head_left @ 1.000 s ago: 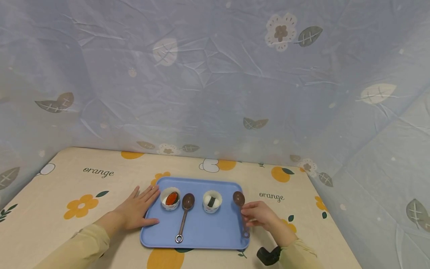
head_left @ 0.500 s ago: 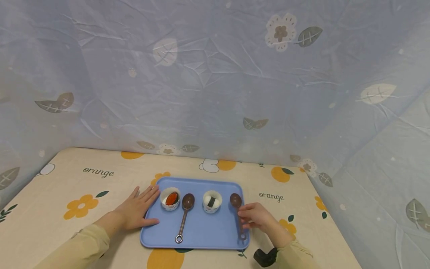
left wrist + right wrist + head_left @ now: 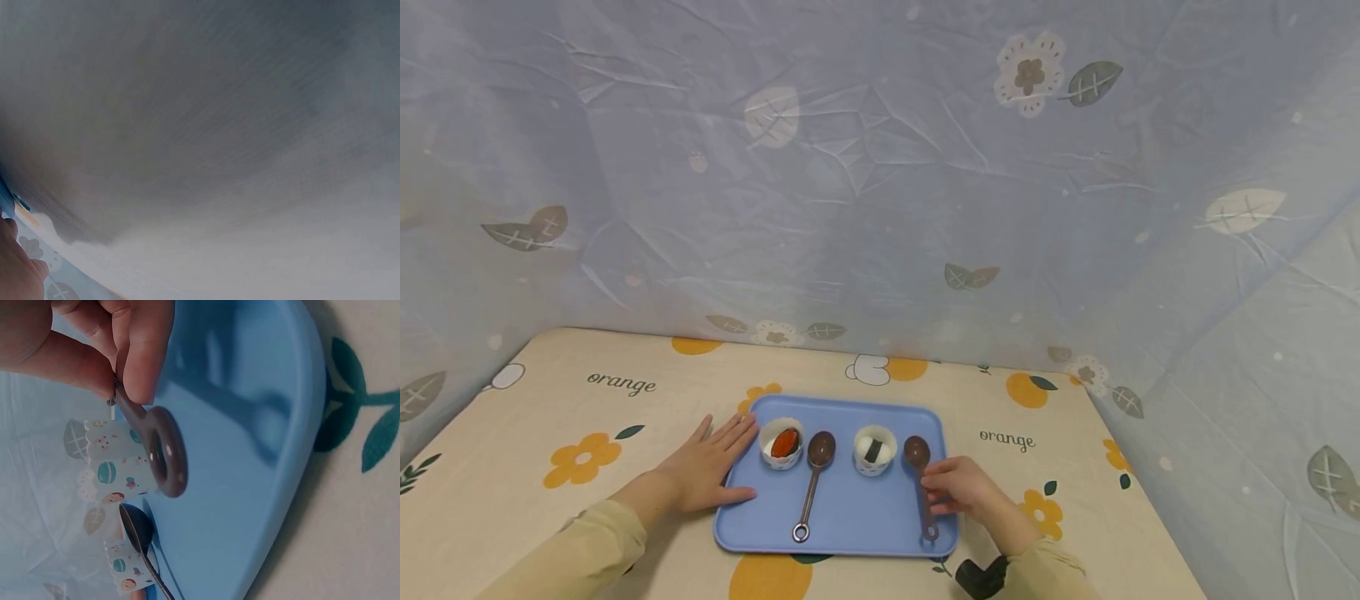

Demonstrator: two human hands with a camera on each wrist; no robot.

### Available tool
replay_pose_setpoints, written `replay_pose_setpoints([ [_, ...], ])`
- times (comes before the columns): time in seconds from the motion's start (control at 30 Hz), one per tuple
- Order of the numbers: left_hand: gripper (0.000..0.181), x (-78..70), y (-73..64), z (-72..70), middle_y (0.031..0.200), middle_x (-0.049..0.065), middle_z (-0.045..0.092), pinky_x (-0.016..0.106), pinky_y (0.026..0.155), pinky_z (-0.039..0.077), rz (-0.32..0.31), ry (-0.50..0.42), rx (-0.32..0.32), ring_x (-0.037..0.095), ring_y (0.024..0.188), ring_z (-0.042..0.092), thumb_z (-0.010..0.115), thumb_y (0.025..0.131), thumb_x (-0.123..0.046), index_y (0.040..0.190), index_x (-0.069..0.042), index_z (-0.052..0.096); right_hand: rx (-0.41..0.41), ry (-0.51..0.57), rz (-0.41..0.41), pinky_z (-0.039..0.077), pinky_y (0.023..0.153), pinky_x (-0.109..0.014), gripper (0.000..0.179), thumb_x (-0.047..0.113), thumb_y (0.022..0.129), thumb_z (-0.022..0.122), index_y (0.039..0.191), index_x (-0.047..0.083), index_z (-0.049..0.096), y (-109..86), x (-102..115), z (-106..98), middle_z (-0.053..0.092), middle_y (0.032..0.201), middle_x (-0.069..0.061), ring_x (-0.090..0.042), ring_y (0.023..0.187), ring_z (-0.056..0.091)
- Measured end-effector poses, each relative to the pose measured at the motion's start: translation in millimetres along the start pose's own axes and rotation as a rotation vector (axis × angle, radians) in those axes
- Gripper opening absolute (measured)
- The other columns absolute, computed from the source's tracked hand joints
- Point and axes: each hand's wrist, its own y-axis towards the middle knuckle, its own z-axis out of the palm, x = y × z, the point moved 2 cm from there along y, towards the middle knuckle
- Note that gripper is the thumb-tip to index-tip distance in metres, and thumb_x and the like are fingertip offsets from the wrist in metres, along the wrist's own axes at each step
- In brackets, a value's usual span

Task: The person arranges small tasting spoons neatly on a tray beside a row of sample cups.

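Note:
My right hand point(image 3: 958, 487) pinches the handle of a brown spoon point(image 3: 917, 452) over the right side of a blue tray point(image 3: 865, 533). In the right wrist view the ring end of this spoon point(image 3: 165, 450) hangs above the tray, its shadow cast below. With fingers spread, my left hand point(image 3: 707, 471) rests at the tray's left edge. A second brown spoon point(image 3: 822, 450) lies on the tray between two patterned paper cups. The left cup point(image 3: 778, 458) holds a red-topped sushi piece point(image 3: 786, 442); the right cup point(image 3: 872, 465) holds a white piece with a dark band point(image 3: 873, 451).
A cream tablecloth point(image 3: 662, 425) with orange prints covers the table under the tray. Behind it and at the right hang pale blue-grey printed sheets point(image 3: 880, 208). A black wrist device point(image 3: 981, 575) sits by the right sleeve.
My right hand has carried the brown spoon leftward, from the tray's right edge to over its inside, beside the right cup. The left hand has stayed in place.

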Motion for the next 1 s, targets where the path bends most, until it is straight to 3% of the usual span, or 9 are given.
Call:
replay_pose_setpoints([
  [0.4,0.094,-2.5,1.2,-5.4,0.151,0.020,0.028,0.065,0.110,0.013,-0.005,0.001,0.044,0.042,0.139,0.027,0.050,0.081,-0.066,0.142,0.002,0.032,0.008,0.021,-0.007,0.057,0.060,-0.028,0.024,0.002,0.086,0.058,0.106,-0.011,0.059,3.1,-0.7,8.5,0.058,0.067,0.000,-0.009,0.061,0.056],
  [0.8,0.093,3.6,4.6,7.2,0.150,0.019,0.030,0.064,0.110,0.015,0.005,0.017,-0.010,0.040,0.138,0.029,0.053,0.079,-0.066,0.141,0.001,0.035,0.028,0.033,0.008,0.058,0.062,-0.029,0.023,0.000,0.086,0.056,0.105,-0.011,0.059,5.5,-3.6,14.2,0.058,0.066,-0.001,-0.009,0.060,0.057],
  [1.0,0.094,2.1,2.9,4.3,0.151,0.020,0.030,0.064,0.110,0.014,0.002,0.008,0.007,0.041,0.138,0.028,0.052,0.079,-0.067,0.141,0.001,0.034,0.039,0.046,0.002,0.058,0.063,-0.030,0.025,0.000,0.086,0.055,0.107,-0.013,0.058,3.2,-1.4,13.2,0.059,0.068,-0.002,-0.009,0.061,0.058],
])
